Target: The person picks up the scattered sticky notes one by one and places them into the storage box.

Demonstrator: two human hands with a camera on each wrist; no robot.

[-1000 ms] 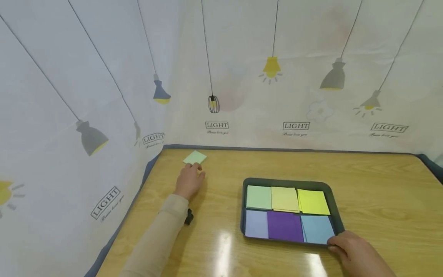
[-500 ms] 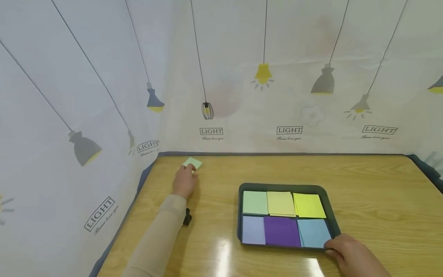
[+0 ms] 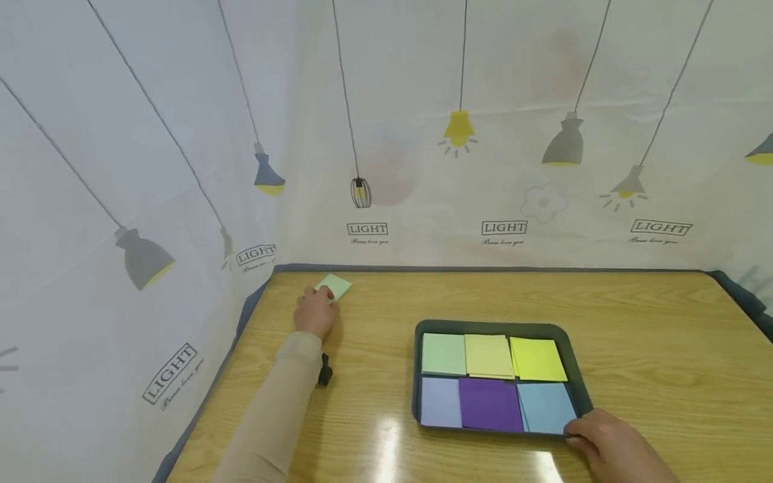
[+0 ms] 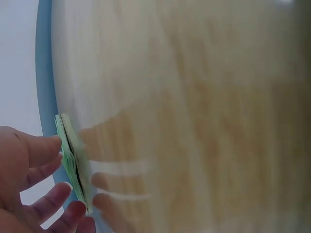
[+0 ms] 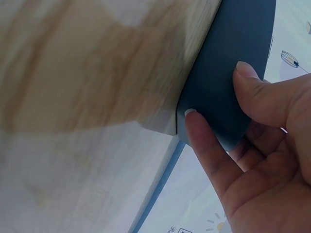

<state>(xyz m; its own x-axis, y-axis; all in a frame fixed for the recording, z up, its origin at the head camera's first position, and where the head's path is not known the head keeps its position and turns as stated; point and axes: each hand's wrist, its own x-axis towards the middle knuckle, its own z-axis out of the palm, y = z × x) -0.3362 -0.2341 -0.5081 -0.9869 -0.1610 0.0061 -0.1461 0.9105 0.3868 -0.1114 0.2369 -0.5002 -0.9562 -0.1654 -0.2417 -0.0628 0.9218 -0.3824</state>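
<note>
At the table's far left corner, a light green sticky note pad (image 3: 335, 286) lies on the wood. My left hand (image 3: 317, 314) holds it by its near side, thumb and fingers curled at its edges; the left wrist view shows the pad (image 4: 73, 160) edge-on against the fingertips. With my right hand (image 3: 617, 444) I grip the near right corner of a dark tray (image 3: 581, 376). In the right wrist view, thumb and fingers lie on the tray's outer wall (image 5: 218, 73). Inside the tray sit pale green, cream, yellow, lavender, purple and blue note pads.
The tray stands right of centre on the wooden table (image 3: 374, 362). Walls of lamp-printed cloth (image 3: 423, 134) rise behind the far edge and along the left edge. A small black thing (image 3: 325, 370) shows beside my left wrist.
My left hand has moved forward to the green note pad and its fingers now close on it. The head view has shifted slightly. My right hand stays on the tray corner.
</note>
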